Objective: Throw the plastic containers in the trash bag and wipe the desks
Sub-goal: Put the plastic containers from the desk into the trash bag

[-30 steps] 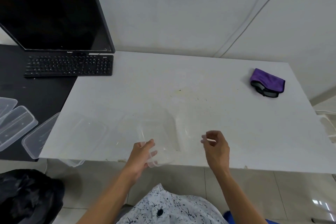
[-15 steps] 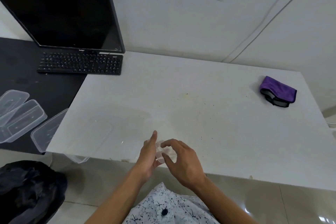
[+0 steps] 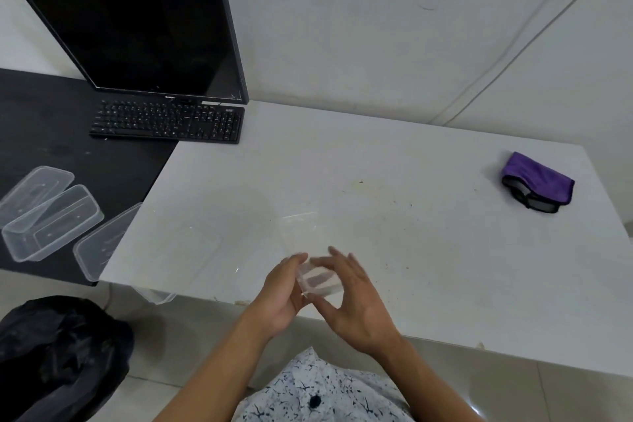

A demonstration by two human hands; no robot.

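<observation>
Between my two hands, over the front edge of the white desk (image 3: 394,250), is a clear plastic container (image 3: 320,281). My left hand (image 3: 279,296) grips its left side and my right hand (image 3: 354,301) curls round its right side. A second clear container (image 3: 185,250) lies on the white desk to the left and overhangs the front edge. Two more clear containers (image 3: 51,223) and a lid (image 3: 102,243) lie on the black desk (image 3: 41,113). The black trash bag (image 3: 58,353) sits on the floor at lower left. A purple cloth (image 3: 537,181) lies at the desk's far right.
A black monitor (image 3: 137,31) and keyboard (image 3: 168,122) stand at the back of the black desk. The white wall runs behind both desks. Small dirt marks (image 3: 359,181) dot the white desk's middle. Tiled floor shows below the front edge.
My right hand moved left and closed on the container that my left hand was holding. The container now sits raised between both hands at the desk's front edge.
</observation>
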